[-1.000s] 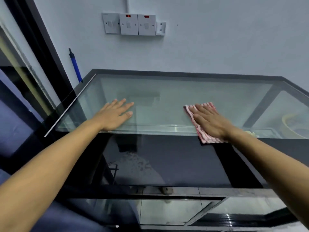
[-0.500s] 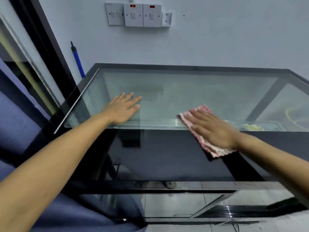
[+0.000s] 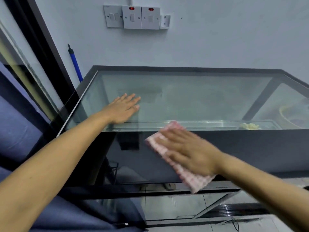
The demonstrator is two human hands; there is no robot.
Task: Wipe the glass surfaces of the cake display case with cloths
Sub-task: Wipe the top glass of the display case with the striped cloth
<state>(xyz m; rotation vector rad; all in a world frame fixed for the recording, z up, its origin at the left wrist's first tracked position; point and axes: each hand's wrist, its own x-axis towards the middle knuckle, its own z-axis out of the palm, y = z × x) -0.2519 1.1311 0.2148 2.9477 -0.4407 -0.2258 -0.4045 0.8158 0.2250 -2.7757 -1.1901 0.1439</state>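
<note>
The glass top of the display case (image 3: 192,101) fills the middle of the head view, framed in black. My left hand (image 3: 122,108) rests flat on the glass near its left side, fingers straight. My right hand (image 3: 189,151) presses a pink-and-white checked cloth (image 3: 192,180) flat against the glass nearer to me, fingers spread and blurred by motion. The cloth sticks out beyond my fingertips and past my wrist.
A wall (image 3: 217,44) with a row of switches (image 3: 136,17) stands right behind the case. A blue pole (image 3: 75,62) leans at the back left corner. A dark door frame (image 3: 41,47) runs down the left. Yellowish items (image 3: 250,126) lie inside the case at right.
My right hand has dragged the cloth toward me and slightly left across the glass. My left hand has stayed flat in place.
</note>
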